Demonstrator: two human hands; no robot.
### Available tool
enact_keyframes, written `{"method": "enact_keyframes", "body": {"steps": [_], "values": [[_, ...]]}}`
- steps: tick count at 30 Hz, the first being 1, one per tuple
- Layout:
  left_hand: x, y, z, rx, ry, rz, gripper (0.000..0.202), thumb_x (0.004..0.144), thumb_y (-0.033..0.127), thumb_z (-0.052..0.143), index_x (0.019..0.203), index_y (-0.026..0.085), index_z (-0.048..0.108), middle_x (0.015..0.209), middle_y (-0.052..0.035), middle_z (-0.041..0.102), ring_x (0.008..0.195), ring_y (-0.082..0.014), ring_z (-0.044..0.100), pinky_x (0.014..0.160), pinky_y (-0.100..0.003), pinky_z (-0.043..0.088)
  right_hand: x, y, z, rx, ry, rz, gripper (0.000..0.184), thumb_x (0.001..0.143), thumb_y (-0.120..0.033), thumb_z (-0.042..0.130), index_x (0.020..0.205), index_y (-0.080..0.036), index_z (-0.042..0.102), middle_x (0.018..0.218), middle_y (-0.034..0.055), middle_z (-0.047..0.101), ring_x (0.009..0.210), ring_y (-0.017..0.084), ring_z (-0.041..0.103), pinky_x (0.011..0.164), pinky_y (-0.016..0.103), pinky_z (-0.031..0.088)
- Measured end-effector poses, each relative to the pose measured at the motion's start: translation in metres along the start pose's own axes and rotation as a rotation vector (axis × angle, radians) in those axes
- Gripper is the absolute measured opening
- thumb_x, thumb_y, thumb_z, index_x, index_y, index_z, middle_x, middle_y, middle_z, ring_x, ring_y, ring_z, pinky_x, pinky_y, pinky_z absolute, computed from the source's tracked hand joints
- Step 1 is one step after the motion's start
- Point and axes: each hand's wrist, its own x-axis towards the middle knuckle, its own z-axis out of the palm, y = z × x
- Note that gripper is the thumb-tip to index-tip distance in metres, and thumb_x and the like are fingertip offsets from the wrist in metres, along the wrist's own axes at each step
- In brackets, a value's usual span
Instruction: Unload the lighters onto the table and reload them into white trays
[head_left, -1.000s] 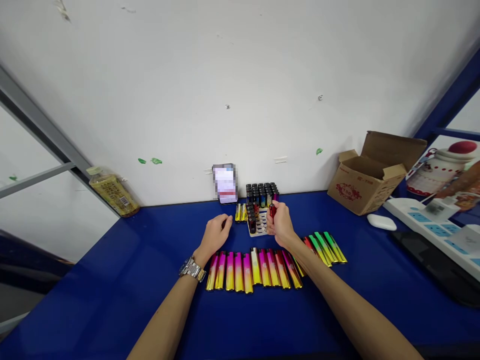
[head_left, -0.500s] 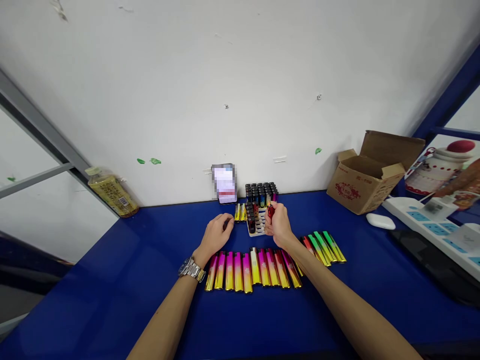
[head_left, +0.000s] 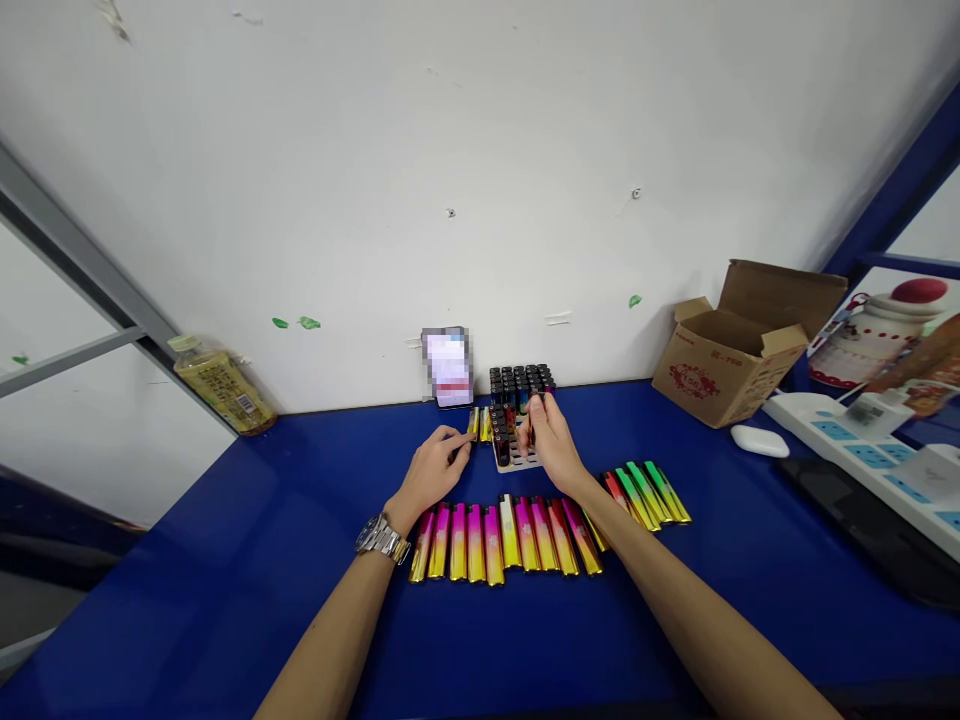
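My right hand (head_left: 553,445) is closed around a lighter over a pale slotted rack (head_left: 517,465). Only a dark bit of that lighter shows between thumb and fingers. Upright dark-topped lighters (head_left: 523,378) fill the rack's back rows and its left side; slots show bare at the front. My left hand (head_left: 433,467) lies on the table with its index finger stretched out. That fingertip is at the two gold lighters (head_left: 474,425) left of the rack. Nearer to me lies a row of pink-and-gold lighters (head_left: 476,545), and green-and-gold lighters (head_left: 646,495) lie right of it, beyond my right forearm.
A phone (head_left: 448,368) leans on the wall behind the rack. An open cardboard box (head_left: 694,375), a white case (head_left: 760,441), a power strip (head_left: 862,455) and a black flat device (head_left: 862,530) are on the right. A yellow bottle (head_left: 225,388) leans at the far left.
My right hand has tipped forward and down over the rack with the lighter, which is now mostly hidden. My left index finger has stretched out to the gold lighters.
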Motion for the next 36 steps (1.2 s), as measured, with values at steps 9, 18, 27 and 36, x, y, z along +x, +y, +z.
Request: {"method": "enact_keyframes", "body": {"steps": [9,18,27,36], "values": [[0.001,-0.002,0.001,-0.102,0.047,0.007,0.026,0.089,0.034,0.046,0.07,0.018,0.054,0.092,-0.004,0.055,0.056,-0.0093,0.047,0.062,-0.028,0.042,0.009,0.004,-0.02,-0.391,0.039,-0.232,0.028,0.081,-0.049,0.057,0.082,-0.021,0.06,0.063,-0.0014,0.048,0.059,0.015,0.047,0.055,0.026,0.041],[0.002,-0.003,0.003,-0.086,0.074,-0.032,0.013,0.087,0.029,0.047,0.082,0.019,0.054,0.084,-0.0001,0.051,0.052,-0.0091,0.044,0.06,-0.028,0.042,0.01,0.008,-0.022,-0.618,-0.105,-0.226,0.016,0.085,-0.036,0.053,0.082,-0.02,0.057,0.067,0.001,0.059,0.063,0.018,0.056,0.06,0.027,0.041],[0.003,-0.007,0.005,-0.028,0.053,-0.058,0.021,0.087,0.036,0.049,0.099,0.02,0.056,0.086,-0.0021,0.058,0.057,-0.0117,0.048,0.061,-0.028,0.043,0.0,0.002,-0.015,-1.015,-0.168,-0.265,0.028,0.097,-0.036,0.034,0.103,-0.016,0.052,0.084,0.0115,0.063,0.074,0.024,0.059,0.062,0.031,0.042],[0.004,0.001,-0.004,0.156,0.022,-0.067,0.018,0.082,0.024,0.05,0.083,0.017,0.067,0.074,-0.0053,0.06,0.064,-0.0168,0.053,0.061,-0.029,0.039,-0.001,0.004,-0.017,-0.966,-0.118,-0.267,0.057,0.1,-0.043,0.02,0.145,-0.012,0.034,0.106,0.0175,0.063,0.093,0.027,0.061,0.08,0.04,0.046]]}}
